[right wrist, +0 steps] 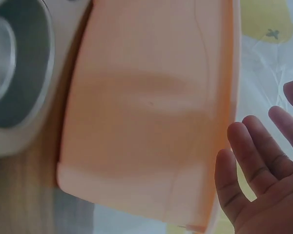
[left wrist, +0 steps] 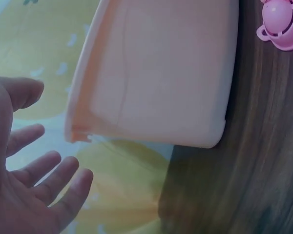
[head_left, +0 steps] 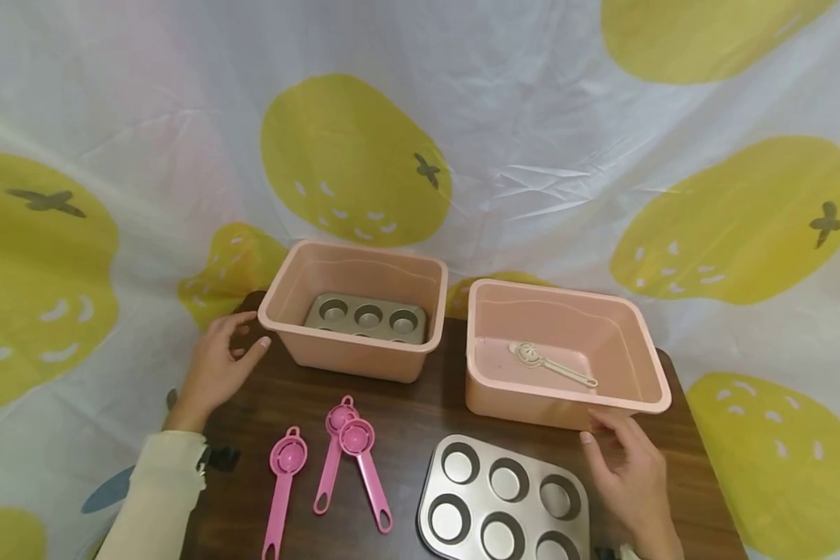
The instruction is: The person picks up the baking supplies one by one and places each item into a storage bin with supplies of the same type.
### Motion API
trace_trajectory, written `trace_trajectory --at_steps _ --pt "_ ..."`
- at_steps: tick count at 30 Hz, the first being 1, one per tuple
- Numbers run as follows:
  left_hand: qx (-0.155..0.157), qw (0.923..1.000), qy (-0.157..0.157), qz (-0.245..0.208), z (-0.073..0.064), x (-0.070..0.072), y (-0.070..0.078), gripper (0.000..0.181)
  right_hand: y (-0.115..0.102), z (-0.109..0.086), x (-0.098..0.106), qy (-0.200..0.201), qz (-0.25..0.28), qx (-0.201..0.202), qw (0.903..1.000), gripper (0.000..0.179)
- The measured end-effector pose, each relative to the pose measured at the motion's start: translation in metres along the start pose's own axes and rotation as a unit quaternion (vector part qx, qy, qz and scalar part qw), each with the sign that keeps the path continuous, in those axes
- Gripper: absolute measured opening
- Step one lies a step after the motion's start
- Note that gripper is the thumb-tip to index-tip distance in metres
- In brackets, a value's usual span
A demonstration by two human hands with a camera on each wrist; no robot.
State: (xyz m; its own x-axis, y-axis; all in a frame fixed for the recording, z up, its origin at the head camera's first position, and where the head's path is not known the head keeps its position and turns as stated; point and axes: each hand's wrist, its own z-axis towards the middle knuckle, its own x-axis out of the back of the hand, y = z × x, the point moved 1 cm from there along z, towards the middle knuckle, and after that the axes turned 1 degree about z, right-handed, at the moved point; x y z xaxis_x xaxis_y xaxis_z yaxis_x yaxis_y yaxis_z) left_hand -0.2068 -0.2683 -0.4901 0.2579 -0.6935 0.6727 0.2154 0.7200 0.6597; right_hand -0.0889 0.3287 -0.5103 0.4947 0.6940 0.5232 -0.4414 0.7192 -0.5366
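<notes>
My left hand (head_left: 220, 362) is at the left end of the left pink bin (head_left: 353, 354), fingers loosely spread and holding nothing. In the left wrist view, a gap shows between its fingers and the bin wall (left wrist: 171, 73). A muffin tin (head_left: 385, 315) lies inside that bin. My right hand (head_left: 630, 470) is by the front right of the other pink bin (head_left: 525, 404), its relaxed fingers near the rim. Inside this bin lies a cream egg separator (head_left: 556, 368). Just left of the right hand, a second muffin tin (head_left: 476, 505) rests on the table.
Pink egg separators lie on the dark wooden table (head_left: 234, 498): one (head_left: 282, 486) on the left, and two crossed ones, the upper (head_left: 371, 474) partly over the lower (head_left: 330, 474). A lemon-print cloth (head_left: 518, 140) hangs right behind the bins.
</notes>
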Motion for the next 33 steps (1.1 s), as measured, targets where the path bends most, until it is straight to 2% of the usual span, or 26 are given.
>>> trace_trajectory --at_steps 6,13,15,20,24,29,33 --pt "0.033 0.9989 0.014 -0.031 0.006 -0.008 -0.007 0.053 0.003 -0.015 -0.008 -0.025 0.014 -0.058 0.9979 0.032" --pt "0.060 0.9958 0.044 -0.053 0.023 -0.019 -0.014 0.050 0.009 -0.020 -0.018 -0.018 0.047 -0.081 0.9955 0.030" --pt "0.059 0.9950 0.049 -0.064 0.026 -0.022 -0.015 0.049 0.012 -0.023 -0.021 -0.025 0.055 -0.092 0.9939 0.030" --pt "0.053 0.9929 0.043 -0.097 0.031 -0.030 -0.018 0.045 0.023 -0.033 -0.025 -0.050 0.049 -0.153 0.9858 0.027" --pt "0.075 0.9917 0.023 -0.101 0.030 -0.035 -0.019 0.045 0.033 -0.046 -0.026 -0.071 0.033 -0.194 0.9778 0.027" --pt "0.117 0.9885 0.012 -0.095 0.032 -0.043 -0.021 0.048 0.039 -0.062 -0.022 -0.081 0.022 -0.220 0.9718 0.030" --pt "0.126 0.9854 0.024 -0.112 0.034 -0.048 -0.023 0.047 0.042 -0.071 -0.017 -0.092 0.013 -0.226 0.9697 0.034"
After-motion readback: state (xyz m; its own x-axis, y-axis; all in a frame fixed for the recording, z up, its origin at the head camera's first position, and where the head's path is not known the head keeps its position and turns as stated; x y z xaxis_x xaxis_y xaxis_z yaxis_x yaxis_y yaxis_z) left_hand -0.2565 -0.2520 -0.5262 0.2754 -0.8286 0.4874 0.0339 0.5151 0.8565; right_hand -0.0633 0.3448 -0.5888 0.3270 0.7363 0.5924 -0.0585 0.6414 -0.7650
